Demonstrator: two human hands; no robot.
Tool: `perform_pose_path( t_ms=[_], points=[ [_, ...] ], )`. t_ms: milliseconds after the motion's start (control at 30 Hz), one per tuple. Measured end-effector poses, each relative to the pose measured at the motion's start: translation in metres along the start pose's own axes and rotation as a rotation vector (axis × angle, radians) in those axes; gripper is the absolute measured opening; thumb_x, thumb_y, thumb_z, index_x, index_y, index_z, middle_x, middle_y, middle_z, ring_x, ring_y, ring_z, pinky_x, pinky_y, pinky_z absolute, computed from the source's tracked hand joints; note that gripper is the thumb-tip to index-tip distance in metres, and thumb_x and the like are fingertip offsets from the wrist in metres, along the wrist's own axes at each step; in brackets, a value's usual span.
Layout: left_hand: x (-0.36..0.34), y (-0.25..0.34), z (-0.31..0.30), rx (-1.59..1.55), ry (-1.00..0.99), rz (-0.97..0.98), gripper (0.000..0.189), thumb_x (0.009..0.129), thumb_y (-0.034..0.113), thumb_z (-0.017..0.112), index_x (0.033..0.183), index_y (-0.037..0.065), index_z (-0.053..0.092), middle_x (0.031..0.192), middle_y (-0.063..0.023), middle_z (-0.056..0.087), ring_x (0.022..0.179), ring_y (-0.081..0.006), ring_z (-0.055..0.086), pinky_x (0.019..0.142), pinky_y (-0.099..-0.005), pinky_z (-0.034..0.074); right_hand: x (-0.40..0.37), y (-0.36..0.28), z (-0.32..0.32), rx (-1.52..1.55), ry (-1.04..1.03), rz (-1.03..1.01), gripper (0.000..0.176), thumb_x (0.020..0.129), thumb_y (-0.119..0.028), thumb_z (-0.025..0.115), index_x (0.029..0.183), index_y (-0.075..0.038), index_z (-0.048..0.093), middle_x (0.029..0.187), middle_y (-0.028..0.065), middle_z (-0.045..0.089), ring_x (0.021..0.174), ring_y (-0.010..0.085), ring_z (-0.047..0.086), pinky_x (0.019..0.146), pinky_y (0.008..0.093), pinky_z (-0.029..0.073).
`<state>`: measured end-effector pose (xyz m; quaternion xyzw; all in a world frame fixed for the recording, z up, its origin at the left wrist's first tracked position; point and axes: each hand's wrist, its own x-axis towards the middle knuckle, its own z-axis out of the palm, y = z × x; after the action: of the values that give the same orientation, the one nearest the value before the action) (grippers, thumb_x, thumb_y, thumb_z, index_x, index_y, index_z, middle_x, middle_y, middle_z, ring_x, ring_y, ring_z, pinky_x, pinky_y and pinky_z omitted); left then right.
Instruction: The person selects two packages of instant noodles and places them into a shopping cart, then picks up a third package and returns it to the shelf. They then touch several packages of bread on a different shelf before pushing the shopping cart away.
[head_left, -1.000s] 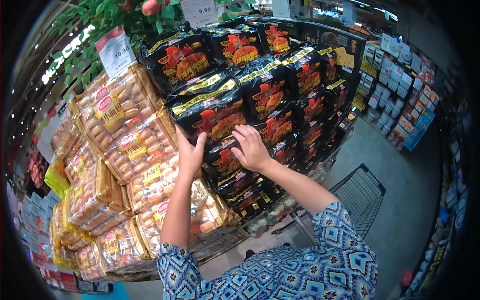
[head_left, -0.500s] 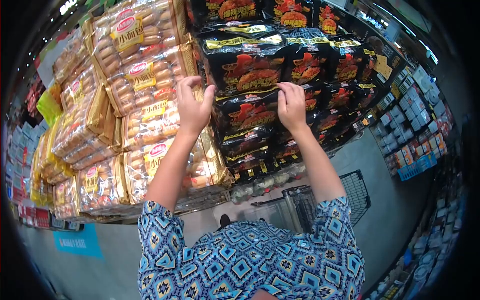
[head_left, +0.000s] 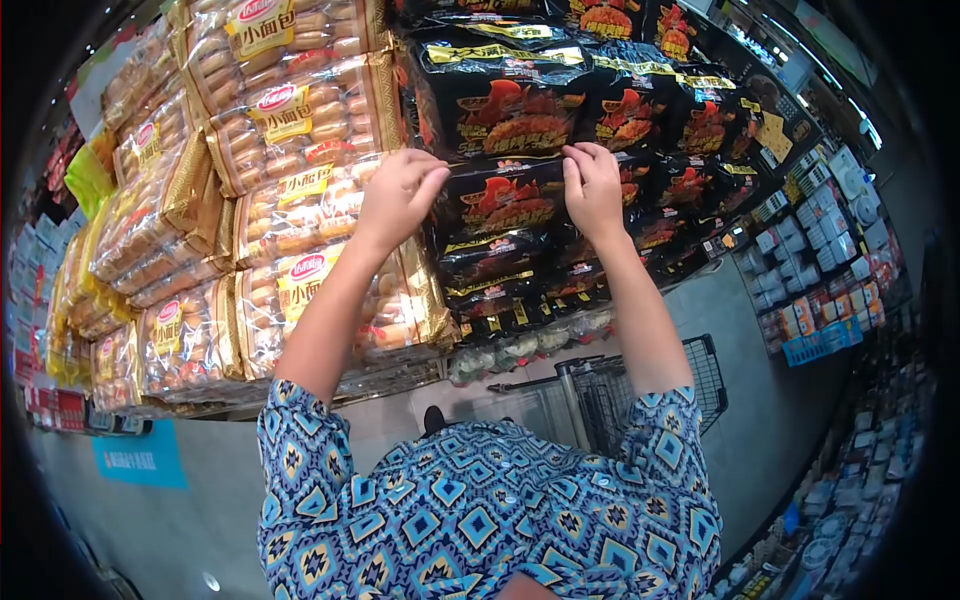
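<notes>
Stacked black noodle packs with red and yellow print stand in front of me. My left hand (head_left: 400,195) is at the lower left corner of an upper noodle pack (head_left: 515,115), its fingers bent and the thumb close to them. At that pack's lower right corner, my right hand (head_left: 596,190) has curled fingers with the thumb just below. Both hands appear to grip the pack's bottom edge; the fingertips are partly hidden. Directly beneath lies another black noodle pack (head_left: 505,200). Left of my left hand are clear packs of small bread rolls (head_left: 300,185) with gold edges.
A shopping cart (head_left: 708,385) stands on the grey floor (head_left: 385,455) near my right side. Shelves with boxed goods (head_left: 815,260) are to the right. Wrapped greenish packs (head_left: 530,345) sit low under the noodle stack. A blue floor sign (head_left: 140,455) is at the left.
My left hand has moved right to the noodle pack's corner, and its thumb and fingers have drawn together. My right hand stays by the right corner. The view has tipped slightly downward.
</notes>
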<state>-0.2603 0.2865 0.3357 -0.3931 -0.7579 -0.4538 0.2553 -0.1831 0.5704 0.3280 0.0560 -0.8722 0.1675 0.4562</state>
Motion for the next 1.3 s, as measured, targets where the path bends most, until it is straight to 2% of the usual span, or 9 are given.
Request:
perform_pose_path(
  t_ms=[100,167,300,500,667,767,967,1200,1300],
  points=[
    [0.002,-0.005,-0.008,-0.033,0.071,-0.078,0.024,0.087,0.019,0.064,0.104,0.002,0.066,0.103,-0.0147,0.063,0.097,-0.0286,0.061,0.084,-0.035,0.048,0.001,-0.016,-0.01,-0.014,0.099,-0.017,0.029,0.084,-0.011,0.06,0.111,-0.002,0.061,0.113,0.0163,0.057,0.106,0.0337,0.053,0.095,0.0432,0.04],
    [0.002,-0.013,-0.006,-0.03,0.062,-0.182,0.049,0.086,0.027,0.065,0.124,-0.001,0.053,0.116,-0.0205,0.058,0.106,-0.0321,0.058,0.091,-0.0373,0.045,0.0,-0.022,-0.009,-0.026,0.082,-0.079,0.032,0.083,-0.011,0.061,0.114,-0.002,0.06,0.116,0.017,0.056,0.109,0.0343,0.052,0.096,0.0433,0.04],
    [0.009,-0.009,0.011,0.041,0.03,-0.207,0.063,0.087,0.033,0.064,0.131,-0.005,0.043,0.125,-0.0255,0.053,0.117,-0.0371,0.051,0.1,-0.0403,0.039,-0.005,-0.038,0.004,-0.093,0.03,-0.157,0.04,0.084,-0.016,0.062,0.12,-0.001,0.056,0.129,0.0212,0.049,0.12,0.0375,0.045,0.101,0.0458,0.036],
    [0.018,-0.01,0.02,0.083,0.06,-0.198,0.058,0.087,0.03,0.065,0.129,-0.004,0.045,0.124,-0.0241,0.054,0.117,-0.0356,0.052,0.1,-0.039,0.039,0.0,-0.021,0.006,0.082,-0.051,-0.043,0.041,0.088,-0.02,0.06,0.123,0.0,0.055,0.134,0.024,0.046,0.127,0.0381,0.041,0.105,0.0467,0.031],
    [0.017,-0.014,0.018,0.039,0.061,-0.171,0.058,0.087,0.03,0.064,0.129,-0.006,0.046,0.118,-0.0238,0.057,0.109,-0.0353,0.056,0.094,-0.0388,0.043,0.001,-0.003,-0.01,-0.188,0.178,0.093,0.047,0.09,-0.025,0.056,0.128,0.003,0.049,0.137,0.0265,0.043,0.127,0.0408,0.039,0.106,0.0459,0.029],
    [0.019,-0.01,0.021,-0.01,0.041,-0.23,0.055,0.087,0.026,0.064,0.129,-0.004,0.046,0.116,-0.0227,0.059,0.108,-0.0337,0.058,0.093,-0.0371,0.044,-0.003,0.02,-0.001,-0.1,-0.091,0.116,0.058,0.093,-0.032,0.052,0.136,0.004,0.039,0.146,0.028,0.029,0.136,0.0408,0.028,0.111,0.0469,0.023],
    [0.017,-0.007,0.019,-0.046,0.008,-0.311,0.058,0.089,0.025,0.064,0.135,-0.003,0.042,0.124,-0.0202,0.058,0.115,-0.0261,0.056,0.097,-0.0339,0.041,-0.019,0.003,-0.009,-0.135,-0.105,0.151,0.056,0.094,-0.034,0.049,0.132,0.006,0.043,0.137,0.0278,0.043,0.13,0.0404,0.037,0.108,0.0477,0.027],
    [0.019,-0.011,0.019,-0.09,-0.055,-0.349,0.056,0.091,0.022,0.062,0.136,-0.003,0.04,0.128,-0.0201,0.055,0.119,-0.026,0.053,0.099,-0.0338,0.04,-0.015,0.01,-0.003,0.007,-0.059,0.088,0.047,0.093,-0.032,0.051,0.124,0.003,0.053,0.131,0.022,0.052,0.128,0.0337,0.043,0.108,0.0451,0.027],
    [0.013,-0.013,0.018,-0.058,0.009,-0.247,0.056,0.089,0.026,0.062,0.134,-0.003,0.042,0.128,-0.0223,0.053,0.119,-0.0315,0.052,0.1,-0.036,0.039,-0.014,0.036,-0.022,-0.042,0.115,0.12,0.038,0.089,-0.026,0.055,0.117,-0.001,0.058,0.127,0.0208,0.055,0.123,0.0346,0.046,0.104,0.0456,0.031]
  ],
)
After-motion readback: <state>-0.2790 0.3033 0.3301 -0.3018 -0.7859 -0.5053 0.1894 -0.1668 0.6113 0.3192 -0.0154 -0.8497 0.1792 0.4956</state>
